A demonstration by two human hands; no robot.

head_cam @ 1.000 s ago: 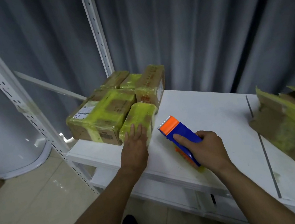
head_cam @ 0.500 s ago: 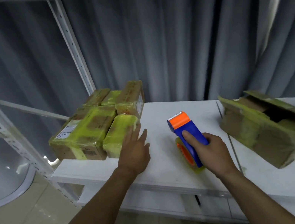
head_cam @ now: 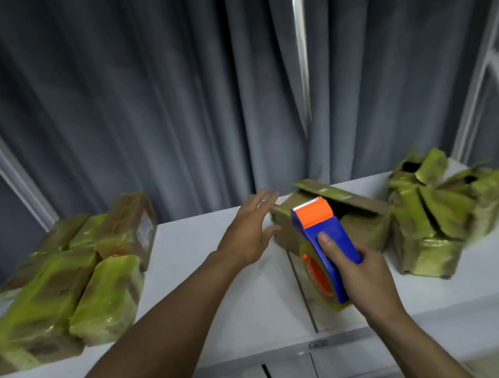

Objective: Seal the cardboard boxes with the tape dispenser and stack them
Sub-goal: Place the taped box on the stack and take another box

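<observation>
Tape dispenser (head_cam: 324,242) in right hand (head_cam: 364,281), orange blade end pointing away, upward

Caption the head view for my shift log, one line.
Left hand reaches toward an open cardboard box while the right hand holds the tape dispenser.
</observation>
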